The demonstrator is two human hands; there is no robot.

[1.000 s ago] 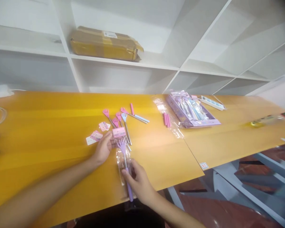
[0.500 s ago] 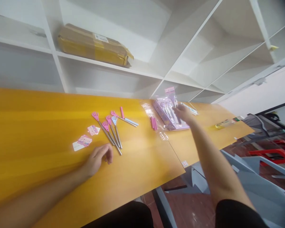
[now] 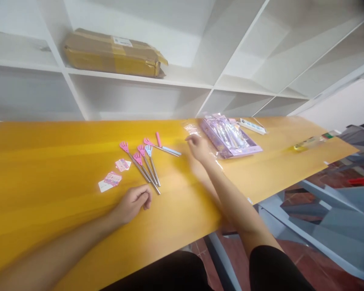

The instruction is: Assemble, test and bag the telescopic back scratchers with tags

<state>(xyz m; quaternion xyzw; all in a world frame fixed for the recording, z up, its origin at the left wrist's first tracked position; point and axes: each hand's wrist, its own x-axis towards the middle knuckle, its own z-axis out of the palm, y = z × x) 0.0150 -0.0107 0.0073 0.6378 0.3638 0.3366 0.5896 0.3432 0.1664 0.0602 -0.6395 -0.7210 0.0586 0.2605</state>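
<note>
My left hand (image 3: 138, 201) rests on the table with its fingers curled in and nothing visible in them. Just beyond it lie telescopic back scratchers with metal rods: several pink hand-shaped heads (image 3: 138, 158) and a light blue one (image 3: 148, 151). A pink sleeve (image 3: 158, 139) and a light blue sleeve (image 3: 171, 151) lie near them. My right hand (image 3: 198, 148), slightly blurred, is over the table left of a purple box (image 3: 242, 152); its fingers are loosely bent and no object shows in them. Clear-bagged back scratchers (image 3: 230, 131) fill the box.
Small printed cards (image 3: 113, 178) lie left of the scratchers. Clear plastic wrappers (image 3: 191, 128) are beside the box. A white power strip (image 3: 252, 126) sits behind it, and a yellowish packet (image 3: 309, 142) farther right. White shelving (image 3: 182, 79) with a taped carton (image 3: 113, 54) borders the table.
My right hand has moved left from the box and let go of a bagged back scratcher there. The view has shifted right. My left hand stays by the scratchers, fingers curled more tightly.
</note>
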